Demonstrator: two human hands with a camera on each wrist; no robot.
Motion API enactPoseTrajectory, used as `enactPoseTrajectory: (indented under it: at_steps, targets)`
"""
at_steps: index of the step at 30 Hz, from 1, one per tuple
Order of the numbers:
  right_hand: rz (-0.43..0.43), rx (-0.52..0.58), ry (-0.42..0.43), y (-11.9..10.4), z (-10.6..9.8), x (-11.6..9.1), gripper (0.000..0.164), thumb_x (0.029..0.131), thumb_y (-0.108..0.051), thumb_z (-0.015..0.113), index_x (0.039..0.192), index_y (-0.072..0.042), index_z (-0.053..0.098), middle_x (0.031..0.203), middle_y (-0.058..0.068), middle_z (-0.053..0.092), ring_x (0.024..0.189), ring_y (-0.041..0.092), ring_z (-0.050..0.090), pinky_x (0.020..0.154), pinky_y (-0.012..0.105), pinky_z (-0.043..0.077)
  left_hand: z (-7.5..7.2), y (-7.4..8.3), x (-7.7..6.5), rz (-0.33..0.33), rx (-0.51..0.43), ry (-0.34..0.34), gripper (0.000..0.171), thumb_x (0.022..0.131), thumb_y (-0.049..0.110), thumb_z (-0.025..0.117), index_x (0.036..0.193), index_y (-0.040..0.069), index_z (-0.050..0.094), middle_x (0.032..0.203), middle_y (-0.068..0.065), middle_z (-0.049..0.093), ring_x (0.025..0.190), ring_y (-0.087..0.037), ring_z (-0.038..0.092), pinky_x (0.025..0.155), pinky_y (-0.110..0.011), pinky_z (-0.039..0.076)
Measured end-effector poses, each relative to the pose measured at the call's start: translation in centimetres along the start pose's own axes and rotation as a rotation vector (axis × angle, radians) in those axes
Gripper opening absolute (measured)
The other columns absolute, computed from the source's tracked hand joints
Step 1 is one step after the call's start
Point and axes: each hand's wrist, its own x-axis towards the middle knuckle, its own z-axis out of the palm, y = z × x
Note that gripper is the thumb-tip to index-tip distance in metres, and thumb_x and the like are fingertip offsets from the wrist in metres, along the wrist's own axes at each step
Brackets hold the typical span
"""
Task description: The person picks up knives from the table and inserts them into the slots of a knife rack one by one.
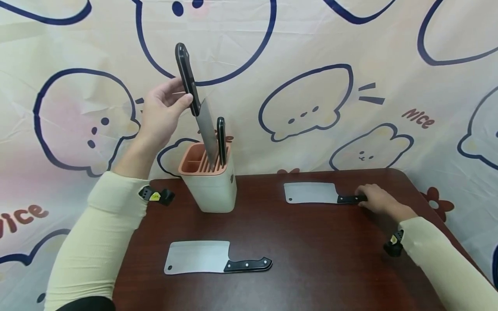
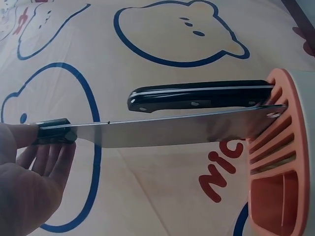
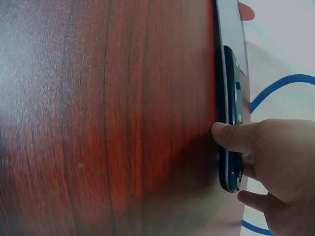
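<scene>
My left hand (image 1: pixel 163 110) pinches the black handle of a kitchen knife (image 1: pixel 208 131) between thumb and fingers. Its blade slants down, with its end at the slots of the knife block (image 1: pixel 212 190), and a small hole shows near that end in the left wrist view. Beside this blade, another black-handled knife (image 1: pixel 221 140) stands in the block. At the right, my right hand (image 1: pixel 377 198) grips the handle end of a cleaver (image 1: pixel 311 193) lying flat near the table's back edge. In the right wrist view, the thumb (image 3: pixel 234 136) lies across that black handle.
A second cleaver (image 1: pixel 198 258) lies at the front of the brown table (image 1: pixel 303 268), its handle pointing right. The block has a white body and an orange slotted top with open compartments. A cartoon-printed cloth (image 1: pixel 241 112) hangs right behind the table.
</scene>
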Motion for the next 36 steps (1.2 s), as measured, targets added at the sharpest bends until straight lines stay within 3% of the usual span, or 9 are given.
enactPoseTrajectory:
  at_steps: [5, 9, 16, 22, 29, 36]
  targets:
    - [-0.016, 0.096, 0.003, 0.3, -1.1, -1.0, 0.026, 0.087, 0.001, 0.075, 0.112, 0.003, 0.065, 0.107, 0.019, 0.067, 0.101, 0.038, 0.062, 0.088, 0.061, 0.051, 0.2, -0.7, -0.3, -0.004, 0.073, -0.018, 0.043, 0.103, 0.013, 0.062, 0.145, 0.007, 0.054, 0.139, -0.011, 0.058, 0.126, -0.020, 0.058, 0.112, -0.035, 0.044]
    - [0.000, 0.156, 0.027, 0.2, -2.8, -2.1, 0.033, 0.089, -0.001, 0.075, 0.120, 0.002, 0.063, 0.114, 0.020, 0.067, 0.106, 0.039, 0.061, 0.091, 0.062, 0.050, 0.5, -1.5, -0.4, -0.020, 0.058, -0.046, 0.043, 0.103, 0.012, 0.062, 0.145, 0.007, 0.054, 0.138, -0.011, 0.059, 0.126, -0.020, 0.059, 0.111, -0.036, 0.045]
    - [-0.027, 0.195, 0.093, -0.7, -5.8, -3.7, 0.039, 0.089, -0.005, 0.077, 0.125, -0.006, 0.062, 0.109, 0.011, 0.066, 0.097, 0.028, 0.060, 0.081, 0.047, 0.054, 1.0, -2.6, -0.8, -0.055, 0.032, -0.069, 0.043, 0.103, 0.010, 0.060, 0.145, 0.006, 0.054, 0.137, -0.012, 0.059, 0.126, -0.022, 0.058, 0.110, -0.037, 0.045]
    - [-0.004, 0.246, 0.141, -1.5, -8.2, -4.8, 0.043, 0.091, -0.012, 0.078, 0.130, -0.010, 0.061, 0.112, 0.009, 0.066, 0.099, 0.025, 0.059, 0.082, 0.040, 0.052, 1.4, -3.9, -1.0, -0.079, 0.024, -0.084, 0.042, 0.103, 0.010, 0.060, 0.144, 0.005, 0.053, 0.137, -0.012, 0.059, 0.125, -0.022, 0.059, 0.105, -0.034, 0.048]
    - [-0.053, 0.366, 0.285, -2.4, -9.9, -5.5, 0.047, 0.088, -0.008, 0.080, 0.132, -0.010, 0.063, 0.108, 0.003, 0.066, 0.092, 0.004, 0.058, 0.076, 0.012, 0.044, 1.8, -5.3, -1.4, -0.113, 0.034, -0.104, 0.044, 0.103, 0.010, 0.061, 0.146, 0.005, 0.051, 0.139, -0.012, 0.058, 0.127, -0.022, 0.058, 0.109, -0.037, 0.046]
    - [-0.065, 0.535, 0.414, -4.2, -11.8, -6.1, 0.046, 0.088, 0.004, 0.076, 0.131, -0.007, 0.061, 0.108, -0.007, 0.064, 0.085, 0.006, 0.063, 0.072, 0.013, 0.050, 2.2, -6.3, -1.9, -0.108, 0.034, -0.113, 0.044, 0.102, 0.007, 0.061, 0.145, 0.000, 0.052, 0.140, -0.018, 0.057, 0.124, -0.025, 0.059, 0.107, -0.036, 0.048]
